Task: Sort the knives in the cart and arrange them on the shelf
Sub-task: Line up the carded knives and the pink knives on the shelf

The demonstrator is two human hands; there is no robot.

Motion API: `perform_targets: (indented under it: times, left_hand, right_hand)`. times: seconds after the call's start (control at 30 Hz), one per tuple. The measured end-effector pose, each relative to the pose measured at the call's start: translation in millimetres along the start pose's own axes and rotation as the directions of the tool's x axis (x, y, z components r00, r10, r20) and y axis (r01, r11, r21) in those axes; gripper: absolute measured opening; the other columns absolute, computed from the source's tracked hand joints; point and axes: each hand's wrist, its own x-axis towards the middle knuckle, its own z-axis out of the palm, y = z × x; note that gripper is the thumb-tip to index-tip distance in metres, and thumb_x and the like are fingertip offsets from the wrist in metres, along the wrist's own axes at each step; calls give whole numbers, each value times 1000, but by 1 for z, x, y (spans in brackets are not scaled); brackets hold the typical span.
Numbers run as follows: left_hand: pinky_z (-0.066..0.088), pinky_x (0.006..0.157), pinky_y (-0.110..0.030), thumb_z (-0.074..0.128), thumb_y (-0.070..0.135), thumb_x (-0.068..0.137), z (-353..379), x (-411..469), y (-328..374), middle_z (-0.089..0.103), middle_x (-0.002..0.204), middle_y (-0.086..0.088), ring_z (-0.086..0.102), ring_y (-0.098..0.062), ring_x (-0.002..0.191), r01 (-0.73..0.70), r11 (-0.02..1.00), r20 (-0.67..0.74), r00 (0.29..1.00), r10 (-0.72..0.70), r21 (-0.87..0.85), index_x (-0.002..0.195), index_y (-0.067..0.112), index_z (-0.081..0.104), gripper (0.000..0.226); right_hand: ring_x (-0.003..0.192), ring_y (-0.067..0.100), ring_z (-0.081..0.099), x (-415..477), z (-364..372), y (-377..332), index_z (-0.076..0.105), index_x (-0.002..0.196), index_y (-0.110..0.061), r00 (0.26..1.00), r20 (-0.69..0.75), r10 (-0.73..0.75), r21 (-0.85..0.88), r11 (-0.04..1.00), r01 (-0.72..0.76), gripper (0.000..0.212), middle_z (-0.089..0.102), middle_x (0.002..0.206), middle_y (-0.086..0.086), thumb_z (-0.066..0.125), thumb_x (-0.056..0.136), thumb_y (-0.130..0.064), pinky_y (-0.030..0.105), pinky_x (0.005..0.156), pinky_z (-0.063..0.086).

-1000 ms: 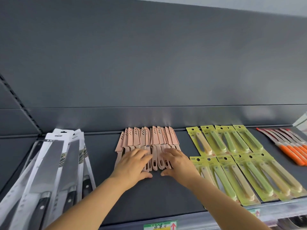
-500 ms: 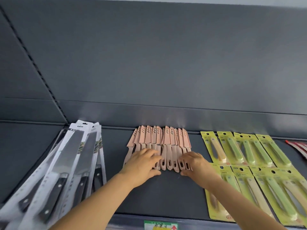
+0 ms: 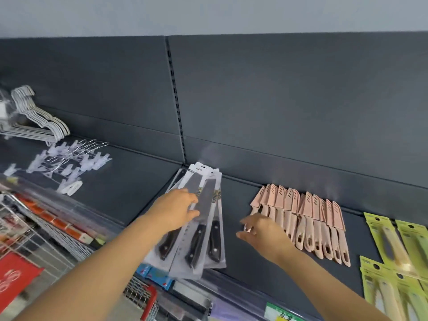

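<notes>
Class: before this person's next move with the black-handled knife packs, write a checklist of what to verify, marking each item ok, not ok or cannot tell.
1. The left hand rests on the black-handled knife packs: ok.
2. Packs lie fully on the shelf: not ok, their handle ends overhang the front edge.
3. Packs squared together: not ok, they are fanned.
4. The pink knives lie in a tidy row: ok.
5. The right hand is clear of the pink knives: cannot tell, it is at the row's left end.
</notes>
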Motion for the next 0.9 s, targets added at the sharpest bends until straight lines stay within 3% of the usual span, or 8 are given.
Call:
perform_targets:
  times: [0.17, 0.3, 0.47, 0.67, 0.8, 0.9]
  left_hand:
    - [43, 96, -39, 52, 50, 89, 7, -17, -64, 48, 132, -2, 42, -25, 122, 190, 982, 12, 982, -190, -13, 134, 22, 46, 53]
    - [38, 103, -38, 46, 60, 87, 21, -14, -91, 43, 141, -8, 40, -29, 128, 320, 938, 83, 947, -311, -134, 140, 11, 35, 73]
    - [36, 104, -36, 46, 64, 85, 43, -4, -109, 32, 150, -9, 37, -26, 134, 340, 883, 262, 929, -262, -324, 147, 9, 20, 87]
    - [28, 109, -34, 60, 60, 80, 47, 13, -120, 16, 155, -9, 24, -23, 141, 314, 844, 302, 934, -191, -435, 149, 6, 10, 100]
    - [38, 102, -34, 66, 58, 74, 55, 22, -129, 31, 148, -9, 39, -24, 131, 323, 808, 335, 928, -166, -493, 144, 5, 23, 97]
    - [45, 92, -33, 70, 53, 72, 59, 24, -131, 40, 139, -6, 48, -22, 119, 336, 775, 338, 926, -167, -536, 138, 6, 31, 90]
  right_hand:
    - [104, 21, 58, 12, 25, -44, 50, 132, -16, 999, 52, 18, 10, 1000, -18, 51, 56, 122, 5, 58, 89, -43, 30, 88, 48]
    - [124, 27, 45, 26, 44, -69, 31, 143, -16, 971, 122, 206, 56, 975, -214, 73, 41, 138, 9, 57, 86, -54, 34, 100, 40]
    - [134, 34, 31, 45, 63, -86, 13, 148, -12, 882, 161, 442, 29, 891, -452, 102, 29, 147, 14, 64, 75, -61, 41, 109, 33]
    - [130, 29, 38, 55, 64, -87, 20, 145, -8, 780, 194, 595, 87, 781, -618, 115, 34, 144, 12, 76, 61, -63, 38, 105, 38]
    - [100, 22, 56, 57, 68, -86, 47, 120, -9, 737, 181, 651, 166, 719, -675, 98, 51, 121, 9, 84, 45, -62, 36, 90, 49]
    - [88, 21, 62, 58, 71, -88, 54, 105, -10, 722, 170, 671, 227, 686, -691, 90, 59, 106, 7, 86, 36, -58, 35, 81, 54]
